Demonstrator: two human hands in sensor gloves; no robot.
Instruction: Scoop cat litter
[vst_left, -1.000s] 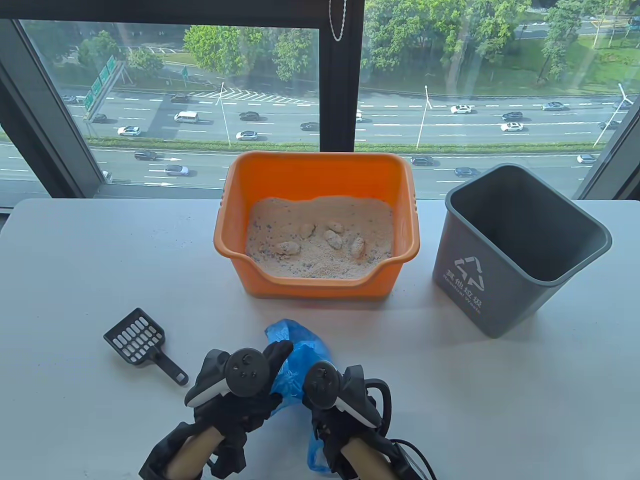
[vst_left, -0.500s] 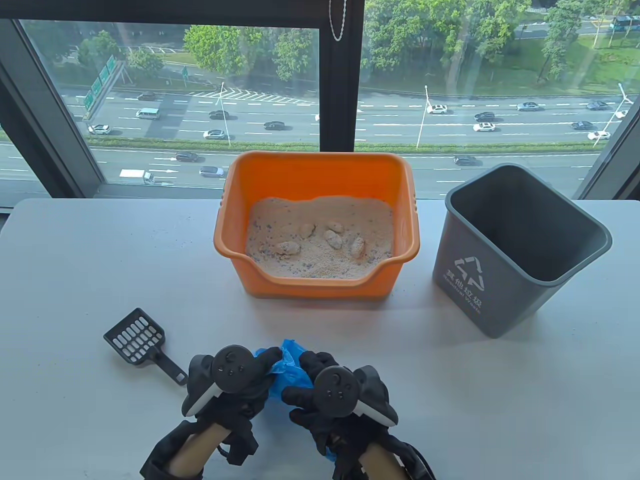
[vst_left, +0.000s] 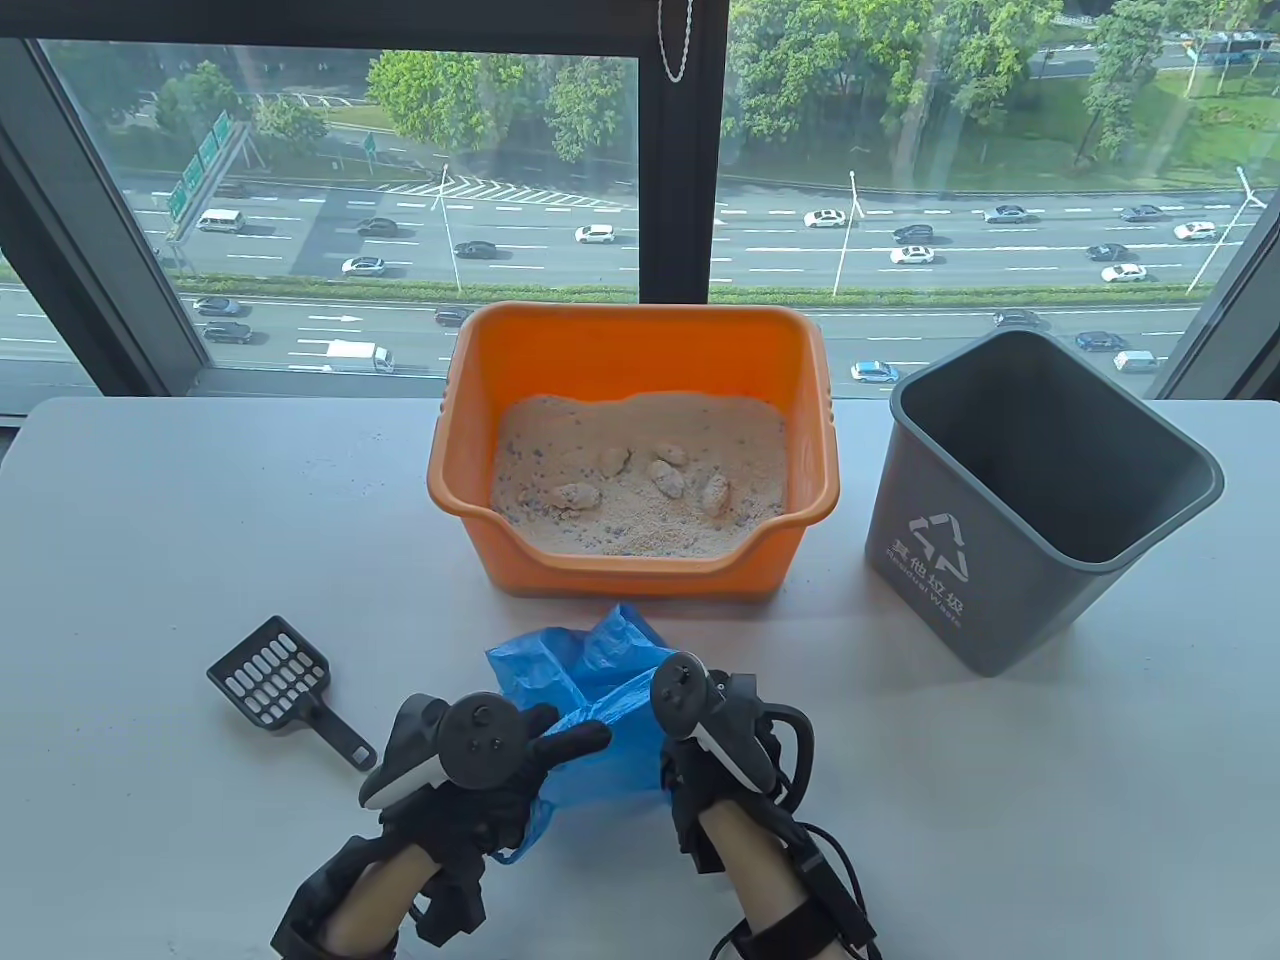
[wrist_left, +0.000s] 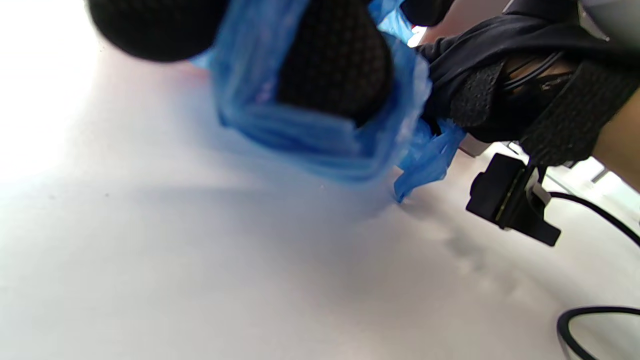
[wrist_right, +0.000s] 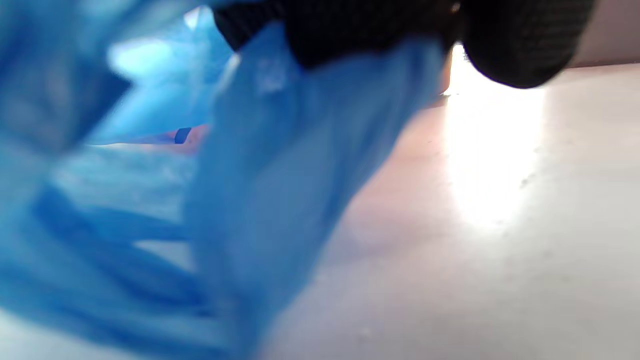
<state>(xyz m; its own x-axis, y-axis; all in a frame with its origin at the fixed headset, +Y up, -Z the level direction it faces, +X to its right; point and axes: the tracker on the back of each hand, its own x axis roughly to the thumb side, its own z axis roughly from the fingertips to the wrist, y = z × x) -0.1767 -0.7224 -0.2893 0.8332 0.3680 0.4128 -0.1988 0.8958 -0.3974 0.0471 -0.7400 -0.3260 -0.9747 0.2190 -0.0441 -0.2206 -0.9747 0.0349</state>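
Note:
A blue plastic bag (vst_left: 590, 700) is spread between my two hands near the table's front edge. My left hand (vst_left: 520, 750) grips its left side; the bag (wrist_left: 320, 135) wraps over my fingers in the left wrist view. My right hand (vst_left: 680, 740) grips its right side, and blurred blue film (wrist_right: 175, 200) fills the right wrist view. An orange litter box (vst_left: 630, 340) holds sandy litter (vst_left: 640, 500) with several clumps (vst_left: 665, 478). A black slotted scoop (vst_left: 285, 690) lies on the table to the left of my left hand.
A grey waste bin (vst_left: 1030, 500), open and empty, stands right of the litter box. The white table (vst_left: 150, 560) runs to a window at the back. A black cable (vst_left: 830, 900) trails from my right wrist.
The bag was bunched between my hands. My hands have moved apart and the bag has opened out, its top edge now rising toward the litter box.

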